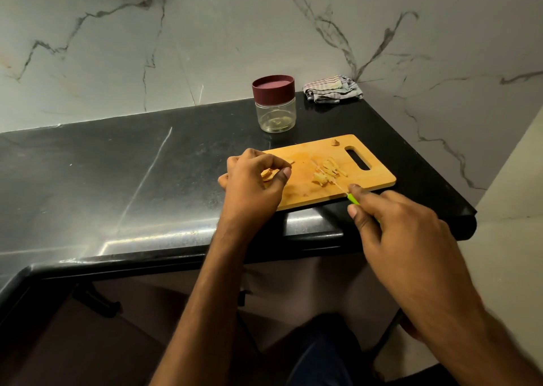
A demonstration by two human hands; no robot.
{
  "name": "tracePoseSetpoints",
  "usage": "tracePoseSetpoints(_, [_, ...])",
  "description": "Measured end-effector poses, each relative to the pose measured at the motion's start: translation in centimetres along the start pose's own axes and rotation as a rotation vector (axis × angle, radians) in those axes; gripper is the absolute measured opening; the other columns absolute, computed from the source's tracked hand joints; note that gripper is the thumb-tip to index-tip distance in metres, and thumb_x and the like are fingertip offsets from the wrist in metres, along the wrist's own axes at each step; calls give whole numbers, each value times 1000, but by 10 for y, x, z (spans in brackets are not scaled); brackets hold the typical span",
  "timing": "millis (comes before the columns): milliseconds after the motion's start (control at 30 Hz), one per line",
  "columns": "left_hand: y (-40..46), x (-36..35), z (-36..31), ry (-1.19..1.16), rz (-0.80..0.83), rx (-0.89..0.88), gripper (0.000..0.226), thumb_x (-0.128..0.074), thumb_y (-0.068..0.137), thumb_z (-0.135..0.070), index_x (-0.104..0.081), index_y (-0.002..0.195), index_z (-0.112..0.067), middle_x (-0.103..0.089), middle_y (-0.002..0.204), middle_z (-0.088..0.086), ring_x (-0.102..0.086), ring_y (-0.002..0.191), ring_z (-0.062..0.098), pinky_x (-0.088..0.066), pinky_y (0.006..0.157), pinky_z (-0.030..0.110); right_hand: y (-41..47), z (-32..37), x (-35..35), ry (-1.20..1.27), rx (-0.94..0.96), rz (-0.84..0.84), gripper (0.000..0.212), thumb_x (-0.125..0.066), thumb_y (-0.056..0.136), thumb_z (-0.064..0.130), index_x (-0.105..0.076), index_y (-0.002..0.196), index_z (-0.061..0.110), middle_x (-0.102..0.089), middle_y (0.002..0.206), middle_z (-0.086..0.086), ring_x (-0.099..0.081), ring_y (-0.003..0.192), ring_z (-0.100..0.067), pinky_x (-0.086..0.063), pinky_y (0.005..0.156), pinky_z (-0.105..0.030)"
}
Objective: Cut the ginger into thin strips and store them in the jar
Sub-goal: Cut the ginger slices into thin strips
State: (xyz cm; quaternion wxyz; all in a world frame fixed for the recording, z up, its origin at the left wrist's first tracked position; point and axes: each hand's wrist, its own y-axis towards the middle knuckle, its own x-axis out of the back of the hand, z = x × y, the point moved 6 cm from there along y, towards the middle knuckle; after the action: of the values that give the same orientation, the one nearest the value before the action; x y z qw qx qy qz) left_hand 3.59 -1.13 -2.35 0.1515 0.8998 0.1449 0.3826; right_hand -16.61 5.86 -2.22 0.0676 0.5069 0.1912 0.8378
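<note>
A wooden cutting board [305,156] lies on the black counter. A small pile of cut ginger strips [329,172] sits near its middle. My left hand [252,183] is over the board's left end, fingers curled, pinching a ginger piece [268,174]. My right hand [399,230] grips a knife with a green handle [353,200]; its thin blade reaches into the strips. A clear jar [275,115] with a maroon lid [273,87] on it stands behind the board. One small ginger scrap [335,142] lies at the board's far edge.
A crumpled striped cloth [333,89] lies in the counter's back corner against the marble wall. The black counter [117,180] stretches left; its front edge runs just below the board, and its right end lies close to the board.
</note>
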Motion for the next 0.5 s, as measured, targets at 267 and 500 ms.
tracePoseSetpoints(267, [2,-4,0,55,17,-16,5,-69,92,-39,-71,96,-37,-54,116,-14,-35,123,13,-16,96,35,10,2,-4,10,14,16,41,-41,97,44,-47,137,39,-62,113,10,-58,93,-13,-47,70,-28])
tracePoseSetpoints(500, [12,-5,5,81,-30,64,13,-69,92,-42,-73,100,-33,-49,121,-11,-29,130,15,-15,97,37,34,-1,-4,95,67,26,37,-45,97,43,-55,132,34,-67,97,6,-52,75,-7,-42,63,-23])
